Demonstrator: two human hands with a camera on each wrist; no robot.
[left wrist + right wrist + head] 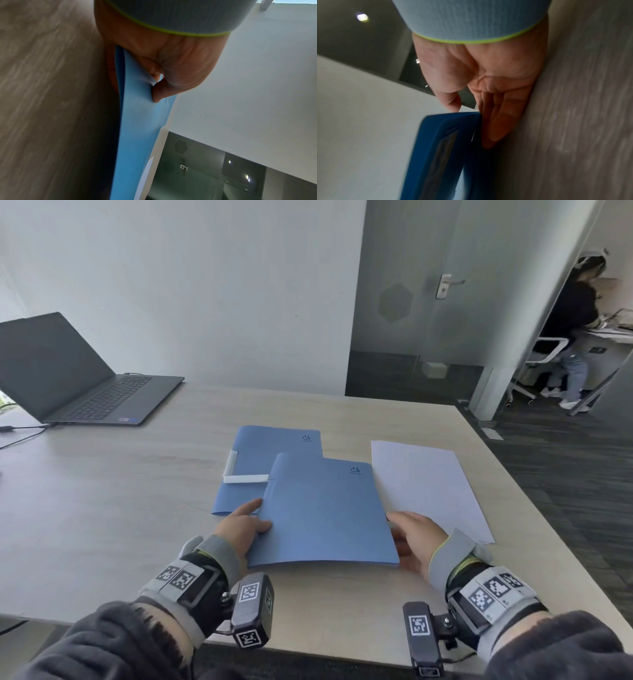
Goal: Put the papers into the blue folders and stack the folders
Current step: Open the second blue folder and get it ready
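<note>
The left hand (244, 527) pinched the near blue folder (322, 510) at its left edge, thumb on top, while the right hand (416, 537) held its right edge with fingers underneath. That folder overlapped a second blue folder (270, 450) on the wooden surface (120, 508); white papers (428, 484) lay just right, a laptop (68, 378) far left

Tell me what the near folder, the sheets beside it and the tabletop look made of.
Near blue folder: thin matte card or plastic, hard to say which; it bows between both hands.
White papers: plain paper, flat, matte, edges slightly fanned.
Table: pale wood-grain surface, probably laminate; streaked grain, low sheen.
</note>
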